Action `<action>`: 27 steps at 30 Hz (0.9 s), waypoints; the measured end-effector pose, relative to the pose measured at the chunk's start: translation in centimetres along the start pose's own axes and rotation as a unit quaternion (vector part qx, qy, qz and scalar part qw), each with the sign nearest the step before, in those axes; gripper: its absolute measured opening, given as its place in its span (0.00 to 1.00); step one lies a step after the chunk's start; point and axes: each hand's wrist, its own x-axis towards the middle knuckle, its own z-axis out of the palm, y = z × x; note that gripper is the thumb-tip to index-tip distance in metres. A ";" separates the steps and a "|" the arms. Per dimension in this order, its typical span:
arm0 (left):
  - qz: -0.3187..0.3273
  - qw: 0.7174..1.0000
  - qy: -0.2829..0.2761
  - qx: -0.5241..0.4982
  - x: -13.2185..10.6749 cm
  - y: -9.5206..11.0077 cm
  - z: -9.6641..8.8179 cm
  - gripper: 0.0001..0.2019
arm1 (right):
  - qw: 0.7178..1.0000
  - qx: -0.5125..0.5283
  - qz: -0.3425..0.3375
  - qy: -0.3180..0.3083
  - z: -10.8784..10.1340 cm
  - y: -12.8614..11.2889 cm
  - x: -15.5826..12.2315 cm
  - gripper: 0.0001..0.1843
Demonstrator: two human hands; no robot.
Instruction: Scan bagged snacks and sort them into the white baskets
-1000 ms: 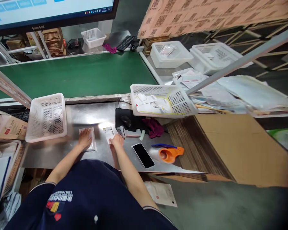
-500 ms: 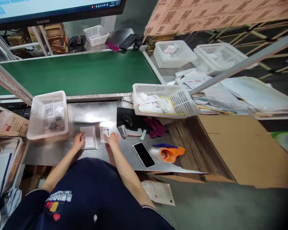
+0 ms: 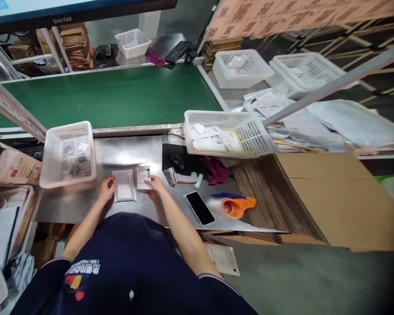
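Note:
A pale bubble mailer [image 3: 124,187] lies flat on the metal worktop, its clear bubbled face upward. At its left edge, my left hand [image 3: 107,189] has curled fingers and thumb closed on the mailer's side. Just right of the mailer is a white printed label [image 3: 143,178] with a barcode and a square code. My right hand [image 3: 156,184] pinches the label's lower right edge between thumb and fingers. Right of that hand, a handheld barcode scanner [image 3: 180,177] rests by a black mouse [image 3: 176,162].
A white perforated basket [image 3: 67,179] stands left; another basket [image 3: 265,151] holding papers stands right. A phone [image 3: 199,208], an orange tape dispenser [image 3: 238,208] and a purple cloth [image 3: 217,170] lie right. Stacked cardboard [image 3: 331,197] borders the worktop. A green conveyor [image 3: 118,96] runs behind.
My right hand has shifted slightly up and right along the label's edge, and the label sits a little nearer the mailer. My left hand stays at the mailer's edge. The whole view has shifted slightly.

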 end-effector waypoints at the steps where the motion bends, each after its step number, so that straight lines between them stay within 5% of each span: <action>1: -0.007 1.000 0.000 -0.007 0.7 0.6 -0.3 0.14 | 0.999 0.035 -0.015 -0.023 -0.4 -0.6 -0.6 0.09; 4: -0.013 0.998 -0.044 -0.046 3.1 3.7 -0.7 0.22 | 0.987 0.120 -0.055 -0.089 -2.0 -2.9 -2.6 0.19; 10: -0.003 0.960 -0.251 -0.126 6.1 14.4 0.5 0.37 | 0.954 0.205 -0.134 -0.176 -5.0 -7.7 -7.2 0.31; 13: 0.039 0.957 -0.260 -0.124 5.6 18.3 1.7 0.33 | 0.946 0.225 -0.161 -0.170 -5.7 -9.2 -9.0 0.30; 21: 0.040 0.958 -0.242 -0.148 3.1 20.7 2.8 0.32 | 0.943 0.234 -0.236 -0.001 -6.2 -11.2 -10.1 0.27; 27: 0.006 0.937 -0.308 -0.166 1.9 22.8 0.2 0.32 | 0.937 0.051 -0.332 -0.096 -8.2 -13.6 -11.6 0.19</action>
